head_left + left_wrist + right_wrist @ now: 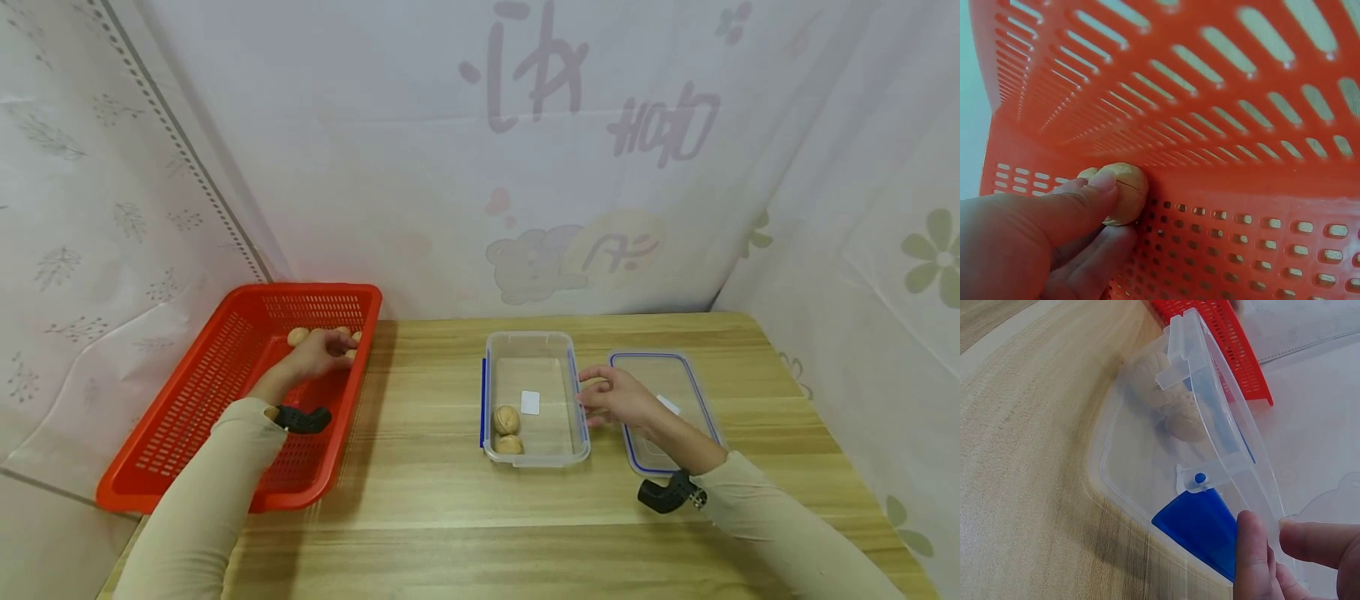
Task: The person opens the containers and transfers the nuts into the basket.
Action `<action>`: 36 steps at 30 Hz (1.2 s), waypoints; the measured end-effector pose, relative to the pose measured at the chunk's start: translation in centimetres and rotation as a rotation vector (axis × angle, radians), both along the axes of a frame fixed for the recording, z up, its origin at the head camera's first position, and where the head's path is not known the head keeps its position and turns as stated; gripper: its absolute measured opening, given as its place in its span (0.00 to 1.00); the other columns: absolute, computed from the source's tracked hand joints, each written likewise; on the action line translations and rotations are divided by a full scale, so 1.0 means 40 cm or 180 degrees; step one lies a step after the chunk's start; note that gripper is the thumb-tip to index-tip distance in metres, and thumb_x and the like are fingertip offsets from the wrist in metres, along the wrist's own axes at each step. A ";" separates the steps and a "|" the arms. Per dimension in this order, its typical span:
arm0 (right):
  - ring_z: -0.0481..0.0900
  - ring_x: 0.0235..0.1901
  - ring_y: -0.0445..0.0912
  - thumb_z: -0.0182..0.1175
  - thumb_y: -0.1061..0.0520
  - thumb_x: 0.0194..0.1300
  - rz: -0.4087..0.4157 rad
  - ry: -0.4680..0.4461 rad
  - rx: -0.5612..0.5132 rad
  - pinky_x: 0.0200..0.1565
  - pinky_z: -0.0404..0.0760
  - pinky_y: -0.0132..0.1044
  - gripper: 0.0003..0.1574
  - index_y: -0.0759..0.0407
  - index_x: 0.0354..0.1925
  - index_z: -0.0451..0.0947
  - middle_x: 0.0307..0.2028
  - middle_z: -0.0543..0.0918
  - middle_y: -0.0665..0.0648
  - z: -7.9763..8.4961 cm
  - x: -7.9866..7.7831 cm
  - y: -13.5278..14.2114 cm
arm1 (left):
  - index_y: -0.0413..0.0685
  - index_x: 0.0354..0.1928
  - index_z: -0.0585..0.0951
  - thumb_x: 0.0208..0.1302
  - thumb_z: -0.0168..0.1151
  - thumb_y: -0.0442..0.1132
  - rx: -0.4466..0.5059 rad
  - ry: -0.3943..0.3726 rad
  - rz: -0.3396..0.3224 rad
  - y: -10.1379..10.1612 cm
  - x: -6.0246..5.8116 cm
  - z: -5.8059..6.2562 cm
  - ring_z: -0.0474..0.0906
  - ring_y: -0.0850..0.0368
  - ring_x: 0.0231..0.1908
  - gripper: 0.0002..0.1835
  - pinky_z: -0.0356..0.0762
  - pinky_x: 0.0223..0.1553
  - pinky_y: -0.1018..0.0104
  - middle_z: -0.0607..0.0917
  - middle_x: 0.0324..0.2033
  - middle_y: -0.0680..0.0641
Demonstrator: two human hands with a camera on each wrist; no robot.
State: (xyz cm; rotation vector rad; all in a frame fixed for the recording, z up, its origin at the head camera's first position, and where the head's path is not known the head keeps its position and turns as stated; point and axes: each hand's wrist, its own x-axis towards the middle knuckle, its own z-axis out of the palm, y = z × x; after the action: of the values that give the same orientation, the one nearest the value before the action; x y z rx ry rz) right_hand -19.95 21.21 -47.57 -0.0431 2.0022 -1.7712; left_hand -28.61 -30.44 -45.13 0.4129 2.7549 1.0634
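Note:
My left hand point(318, 353) reaches into the red plastic basket point(333, 446). Thumb and fingers pinch a walnut point(1129, 195) low beside the basket's slotted wall, as the left wrist view shows. Other walnuts point(298, 336) lie around that hand at the basket's far end. At the centre of the table stands an uncovered clear plastic box point(536, 459) with two walnuts point(507, 420) in its near left corner. My right hand point(618, 402) grips the box's right side, thumb at the rim and fingers outside near a blue clasp point(1200, 528).
A clear lid point(656, 371) with a blue seal lies flat on the wooden table point(427, 517), right of the box and partly under my right forearm. Printed white curtains point(405, 167) hang behind the table and at both sides.

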 end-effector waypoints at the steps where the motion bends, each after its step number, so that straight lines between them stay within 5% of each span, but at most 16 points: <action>1: 0.81 0.34 0.45 0.58 0.68 0.72 0.0000 -0.0004 -0.0006 0.39 0.88 0.42 0.31 0.75 0.67 0.59 0.38 0.81 0.57 0.000 0.000 -0.001 | 0.22 0.53 0.78 0.65 0.68 0.28 -0.0015 -0.0005 0.0002 0.000 0.001 0.002 0.78 0.30 0.52 0.18 0.76 0.56 0.39 0.82 0.48 0.26; 12: 0.81 0.36 0.45 0.58 0.68 0.72 0.0000 0.0008 -0.0004 0.38 0.88 0.39 0.31 0.74 0.67 0.59 0.38 0.81 0.57 0.000 -0.003 -0.001 | 0.27 0.59 0.77 0.75 0.60 0.36 0.0043 -0.0176 0.0283 -0.011 0.007 0.044 0.77 0.31 0.57 0.19 0.76 0.58 0.41 0.81 0.54 0.28; 18: 0.81 0.35 0.45 0.58 0.68 0.72 0.0000 -0.0010 -0.0019 0.38 0.88 0.39 0.31 0.75 0.67 0.59 0.38 0.81 0.57 -0.001 -0.001 -0.001 | 0.29 0.64 0.74 0.80 0.53 0.42 -0.0013 -0.0171 0.0346 -0.012 0.011 0.106 0.74 0.33 0.59 0.23 0.75 0.56 0.43 0.77 0.59 0.28; 27: 0.81 0.35 0.45 0.57 0.68 0.72 0.0006 0.0000 -0.0020 0.38 0.88 0.40 0.31 0.75 0.67 0.59 0.38 0.81 0.58 -0.001 0.000 0.002 | 0.34 0.67 0.72 0.81 0.49 0.48 0.0001 0.0168 0.0381 0.000 0.042 0.196 0.67 0.31 0.66 0.26 0.66 0.64 0.34 0.73 0.65 0.29; 36: 0.81 0.36 0.45 0.57 0.68 0.73 0.0005 0.0002 0.0001 0.38 0.88 0.39 0.31 0.74 0.68 0.58 0.41 0.81 0.61 -0.004 -0.003 0.004 | 0.37 0.69 0.71 0.80 0.51 0.50 -0.0223 0.0309 0.0107 0.048 0.064 0.248 0.65 0.32 0.68 0.27 0.62 0.66 0.33 0.72 0.67 0.32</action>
State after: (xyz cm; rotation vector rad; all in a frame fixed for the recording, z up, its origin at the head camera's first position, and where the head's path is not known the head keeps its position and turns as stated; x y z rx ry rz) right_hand -20.06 21.38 -47.71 -0.0451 2.0024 -1.7699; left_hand -26.07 -28.50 -35.22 0.4203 2.8844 0.9755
